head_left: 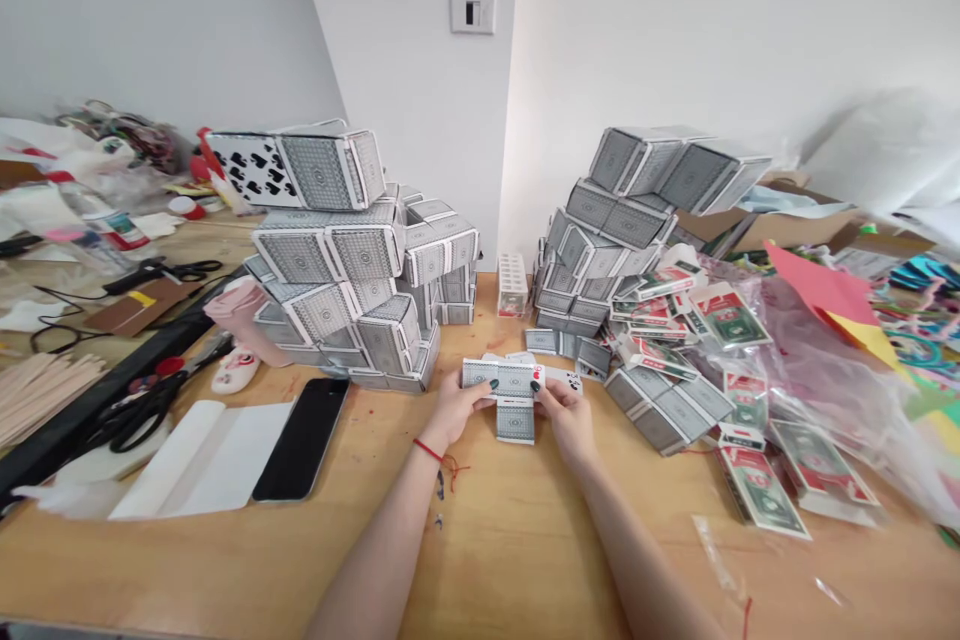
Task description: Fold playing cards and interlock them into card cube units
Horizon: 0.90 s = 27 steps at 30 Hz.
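Note:
Both my hands hold a small structure of folded playing cards [513,390] just above the wooden table [510,540]. My left hand [456,410] pinches its left end, with a red thread round the wrist. My right hand [566,412] grips its right end, where a card's red and black face shows. One grey-backed card hangs down between my hands. To the left rises a stack of card blocks [352,260], and a second stack [622,220] rises to the right.
A black phone [302,440] lies on white paper [202,460] at left, near black scissors [142,410] and wooden sticks [37,390]. Card boxes [757,480] and plastic wrap [825,370] are strewn at right. Coloured paper [832,300] lies far right.

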Available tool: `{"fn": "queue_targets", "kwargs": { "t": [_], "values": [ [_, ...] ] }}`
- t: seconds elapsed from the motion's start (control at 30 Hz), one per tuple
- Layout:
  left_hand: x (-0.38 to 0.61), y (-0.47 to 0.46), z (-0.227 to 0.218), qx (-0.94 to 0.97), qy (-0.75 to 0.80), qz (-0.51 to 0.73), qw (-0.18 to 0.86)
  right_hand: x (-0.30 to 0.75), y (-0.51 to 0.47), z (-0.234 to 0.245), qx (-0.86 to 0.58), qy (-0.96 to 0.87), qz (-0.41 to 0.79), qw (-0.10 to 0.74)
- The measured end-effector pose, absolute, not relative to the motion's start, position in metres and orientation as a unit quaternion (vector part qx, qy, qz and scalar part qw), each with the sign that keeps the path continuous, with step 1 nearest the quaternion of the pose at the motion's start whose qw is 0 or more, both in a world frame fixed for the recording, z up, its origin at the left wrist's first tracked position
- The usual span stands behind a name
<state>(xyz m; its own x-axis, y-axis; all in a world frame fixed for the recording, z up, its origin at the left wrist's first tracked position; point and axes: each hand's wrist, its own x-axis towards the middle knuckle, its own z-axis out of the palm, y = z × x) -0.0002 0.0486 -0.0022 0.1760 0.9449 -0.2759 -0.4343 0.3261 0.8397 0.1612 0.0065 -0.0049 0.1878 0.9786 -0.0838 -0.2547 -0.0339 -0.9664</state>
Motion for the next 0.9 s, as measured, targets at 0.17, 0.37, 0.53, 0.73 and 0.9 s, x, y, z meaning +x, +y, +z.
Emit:
{"fn": "queue_targets", "kwargs": {
  "t": [0.17,0.37,0.53,0.73,0.9],
  "values": [
    [-0.001,0.048,0.0,0.342,0.437,0.467,0.689,0.162,0.005,-0.004,-0.496,-0.37,0.526,0.583],
    [0.006,0.041,0.003,0.382,0.438,0.444,0.682,0.163,0.009,-0.014,-0.506,-0.375,0.507,0.588],
    [0.007,0.04,0.004,0.367,0.431,0.436,0.699,0.162,0.01,-0.014,-0.459,-0.342,0.563,0.596],
    [0.007,0.038,0.004,0.342,0.443,0.451,0.695,0.162,0.009,-0.015,-0.437,-0.336,0.585,0.595],
    [0.013,0.035,0.002,0.388,0.446,0.451,0.669,0.165,0.012,-0.022,-0.52,-0.367,0.499,0.589]
  ]
}}
